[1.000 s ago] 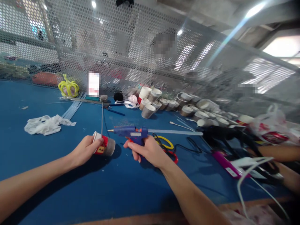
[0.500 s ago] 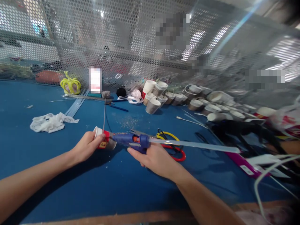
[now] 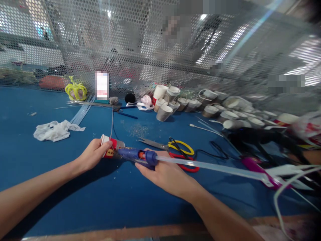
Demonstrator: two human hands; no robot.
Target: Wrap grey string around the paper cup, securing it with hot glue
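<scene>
Tipped on its side, a red and white paper cup has grey yarn wound around its base end, and my left hand is closed on it near the rim. A strand of grey yarn runs from under my left thumb up to a small grey ball of yarn. My right hand grips a blue hot glue gun. Its nozzle meets the side of the cup, and whether it touches cannot be made out. A long clear glue stick sticks out of the gun's back.
Scissors with yellow and red handles lie beyond my right hand. Several yarn-wrapped cups stand at the back right. A crumpled white plastic bag and clear glue sticks lie left. A lit phone leans against the mesh.
The glue gun's nozzle has dropped slightly along the cup's side, and its back end with the glue stick has tilted lower. My left hand has barely moved, still holding the cup.
</scene>
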